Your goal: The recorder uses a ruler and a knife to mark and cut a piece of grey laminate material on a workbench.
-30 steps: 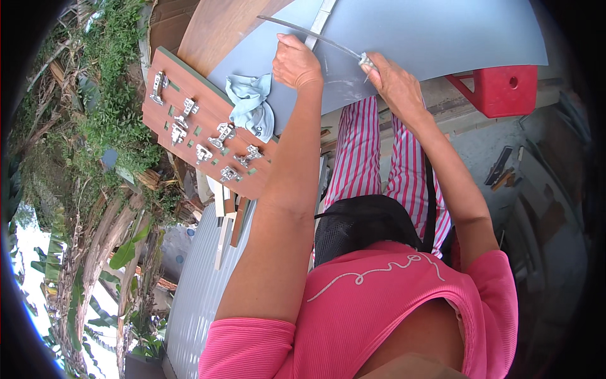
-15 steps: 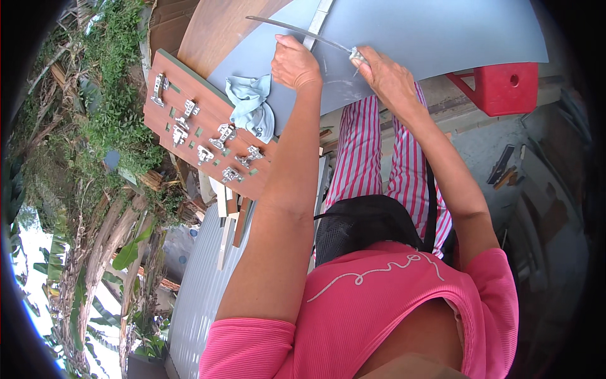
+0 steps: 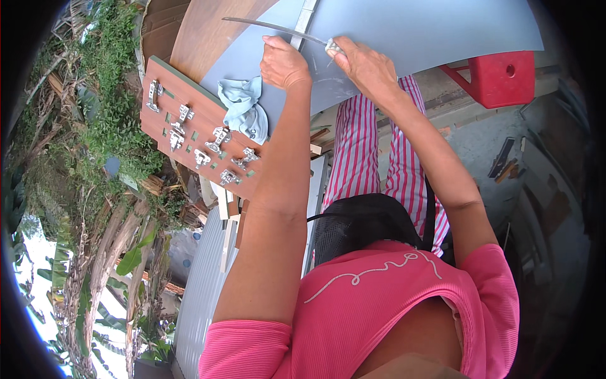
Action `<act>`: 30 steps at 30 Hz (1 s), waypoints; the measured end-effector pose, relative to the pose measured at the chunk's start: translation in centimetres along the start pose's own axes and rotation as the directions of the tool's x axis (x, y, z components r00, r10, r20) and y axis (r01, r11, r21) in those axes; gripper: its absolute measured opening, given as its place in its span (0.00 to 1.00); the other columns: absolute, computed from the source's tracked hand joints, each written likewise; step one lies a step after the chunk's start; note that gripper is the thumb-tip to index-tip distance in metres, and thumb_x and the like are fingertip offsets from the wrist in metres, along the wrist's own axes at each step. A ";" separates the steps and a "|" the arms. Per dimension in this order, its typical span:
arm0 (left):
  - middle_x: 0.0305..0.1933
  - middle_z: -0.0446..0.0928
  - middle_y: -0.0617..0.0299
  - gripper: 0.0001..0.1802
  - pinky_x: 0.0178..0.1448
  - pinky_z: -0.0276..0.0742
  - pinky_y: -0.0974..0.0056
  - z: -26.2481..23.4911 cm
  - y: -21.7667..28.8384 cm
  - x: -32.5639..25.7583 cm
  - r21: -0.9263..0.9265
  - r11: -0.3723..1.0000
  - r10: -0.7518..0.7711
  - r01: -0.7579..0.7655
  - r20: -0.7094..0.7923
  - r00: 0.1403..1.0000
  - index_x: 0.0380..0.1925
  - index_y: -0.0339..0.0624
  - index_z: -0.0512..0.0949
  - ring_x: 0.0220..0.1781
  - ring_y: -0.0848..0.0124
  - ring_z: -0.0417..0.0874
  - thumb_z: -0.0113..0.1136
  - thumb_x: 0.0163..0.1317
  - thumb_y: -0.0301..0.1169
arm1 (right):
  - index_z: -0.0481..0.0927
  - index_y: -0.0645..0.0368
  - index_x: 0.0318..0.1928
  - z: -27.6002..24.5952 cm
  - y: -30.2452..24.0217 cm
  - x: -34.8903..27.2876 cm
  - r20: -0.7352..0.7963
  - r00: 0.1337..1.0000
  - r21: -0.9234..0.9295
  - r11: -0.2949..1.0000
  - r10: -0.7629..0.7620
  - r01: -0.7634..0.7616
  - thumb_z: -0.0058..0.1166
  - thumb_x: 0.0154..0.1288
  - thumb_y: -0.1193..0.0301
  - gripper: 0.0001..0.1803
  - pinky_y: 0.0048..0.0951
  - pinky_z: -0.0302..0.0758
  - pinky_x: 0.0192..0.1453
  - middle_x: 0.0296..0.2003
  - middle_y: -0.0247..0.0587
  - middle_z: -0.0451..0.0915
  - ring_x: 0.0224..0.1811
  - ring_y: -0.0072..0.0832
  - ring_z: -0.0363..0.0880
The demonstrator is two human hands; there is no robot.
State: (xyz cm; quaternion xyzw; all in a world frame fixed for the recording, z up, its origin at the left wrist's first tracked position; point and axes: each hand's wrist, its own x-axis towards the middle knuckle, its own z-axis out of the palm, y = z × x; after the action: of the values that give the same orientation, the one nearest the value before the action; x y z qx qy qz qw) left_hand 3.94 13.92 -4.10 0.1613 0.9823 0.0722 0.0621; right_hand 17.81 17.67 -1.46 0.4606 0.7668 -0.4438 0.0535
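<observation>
Head view: right hand (image 3: 371, 66) closed round pale, stubby handle (image 3: 332, 47) of long, thin, curved metal blade (image 3: 276, 26) — gripped at one end, whole length free to cross straight pale-grey bar (image 3: 305, 18) on smooth blue-grey sheet (image 3: 410, 38). Left hand (image 3: 284, 63) curled shut at bar's lower end, probably steadying; what it holds, cannot tell. Crumpled light-blue cloth (image 3: 243, 108) near left forearm — handy spot, I'd say.

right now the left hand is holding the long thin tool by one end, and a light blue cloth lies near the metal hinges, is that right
Not quite: the head view shows the right hand holding the long thin tool by one end. The light blue cloth does lie near the metal hinges.
</observation>
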 end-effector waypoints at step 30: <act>0.24 0.79 0.42 0.33 0.36 0.71 0.44 0.0 0.2 0.0 0.016 0.999 -0.043 0.043 0.023 0.999 0.19 0.37 0.79 0.29 0.42 0.78 0.30 0.67 0.47 | 0.72 0.53 0.46 -0.4 0.0 -0.9 -0.078 0.997 0.047 0.999 -0.002 0.006 0.44 0.68 0.54 0.17 0.47 0.75 0.37 0.31 0.50 0.79 0.35 0.49 0.80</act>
State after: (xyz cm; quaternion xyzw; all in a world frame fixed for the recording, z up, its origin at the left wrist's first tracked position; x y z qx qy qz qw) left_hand 3.99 14.07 -4.03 0.1414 0.9853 0.0614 0.0737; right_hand 18.45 17.37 -0.85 0.4774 0.7585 -0.4435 0.0116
